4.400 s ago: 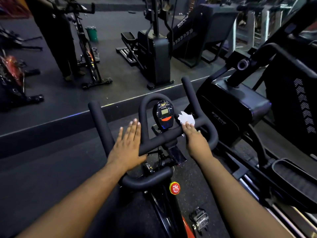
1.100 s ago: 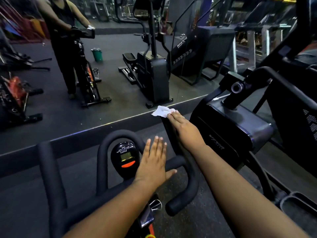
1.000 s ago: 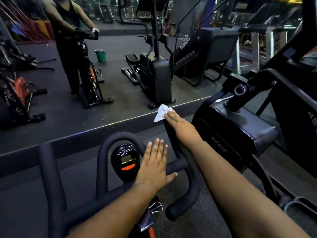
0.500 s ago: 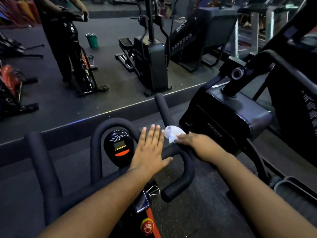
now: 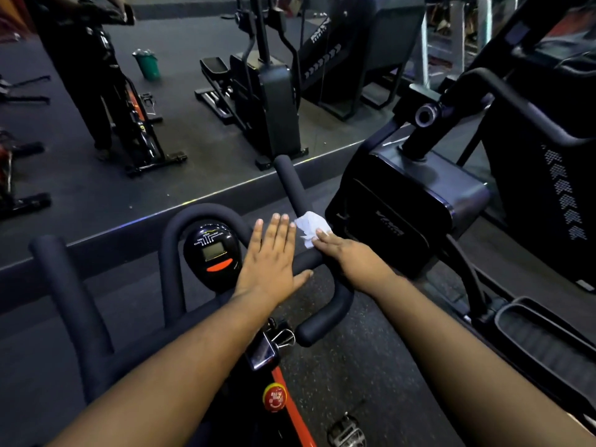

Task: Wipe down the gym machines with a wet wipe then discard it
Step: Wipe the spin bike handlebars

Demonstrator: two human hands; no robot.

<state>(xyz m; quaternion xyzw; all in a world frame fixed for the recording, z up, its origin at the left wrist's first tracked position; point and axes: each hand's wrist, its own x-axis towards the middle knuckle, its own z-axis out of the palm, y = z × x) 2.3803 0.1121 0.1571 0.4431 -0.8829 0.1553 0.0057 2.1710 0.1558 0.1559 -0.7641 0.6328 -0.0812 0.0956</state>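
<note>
I stand over a black exercise bike with padded handlebars (image 5: pixel 292 185). My left hand (image 5: pixel 269 262) lies flat with straight fingers on the crossbar, just right of the bike's small console (image 5: pixel 213 251). My right hand (image 5: pixel 350 256) presses a crumpled white wet wipe (image 5: pixel 311 225) against the base of the right handlebar horn. The fingers look fairly straight on top of the wipe, and part of it is hidden beneath them.
A large black machine (image 5: pixel 409 208) stands close on the right, with a footplate (image 5: pixel 545 330) low down. A mirror ahead reflects a person at the bike, a green bucket (image 5: pixel 147 64) and other machines. The bike's red knob (image 5: pixel 274 396) and pedal (image 5: pixel 346 432) sit below.
My right hand slid the wipe from the tip of the right horn down to its base near the crossbar. My left hand stayed flat on the crossbar.
</note>
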